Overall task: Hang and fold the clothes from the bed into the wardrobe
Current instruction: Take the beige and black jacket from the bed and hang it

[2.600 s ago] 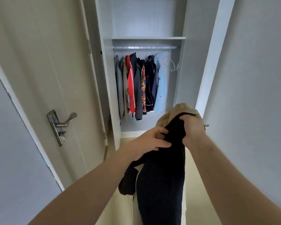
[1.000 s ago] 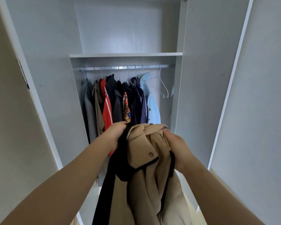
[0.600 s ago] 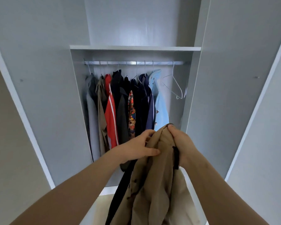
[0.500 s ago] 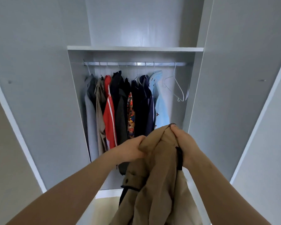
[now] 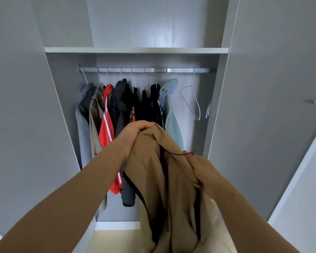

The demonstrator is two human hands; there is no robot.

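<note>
Tan coat (image 5: 164, 179) bunched in both fists, left hand (image 5: 133, 136) and right hand (image 5: 199, 168), facing the wardrobe (image 5: 135, 50). Hanging step; next, likely that bare hanger (image 5: 191, 101) at one o'clock.

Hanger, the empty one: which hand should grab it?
Probably the right hand: the hanger hangs at the right end of the rail, on its side. The left hand grips the coat higher and could hold it up.
</note>
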